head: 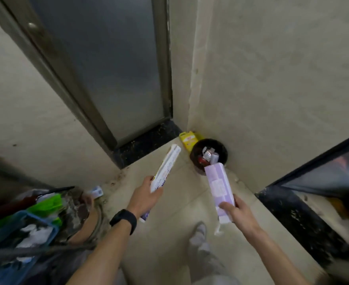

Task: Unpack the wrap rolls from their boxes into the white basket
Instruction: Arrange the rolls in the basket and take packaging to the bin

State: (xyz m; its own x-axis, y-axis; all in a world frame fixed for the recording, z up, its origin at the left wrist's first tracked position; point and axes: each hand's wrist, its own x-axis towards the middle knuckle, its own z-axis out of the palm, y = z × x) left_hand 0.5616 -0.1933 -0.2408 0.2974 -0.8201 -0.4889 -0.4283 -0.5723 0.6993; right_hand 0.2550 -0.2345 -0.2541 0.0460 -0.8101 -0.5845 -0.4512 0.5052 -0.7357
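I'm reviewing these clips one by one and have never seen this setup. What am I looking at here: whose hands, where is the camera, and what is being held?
There is no machine here. A person wears one wide-angle camera on the head, so you look down along both forearms at a tiled floor corner.

The left hand, with a dark wristband, grips a long white box. The right hand grips a lilac box. Both boxes point toward a dark round bin in the corner, which already holds scraps. A yellow packet stands behind it, next to a frosted glass door.

At lower left is blurred clutter, including a blue crate. No white basket is visible.
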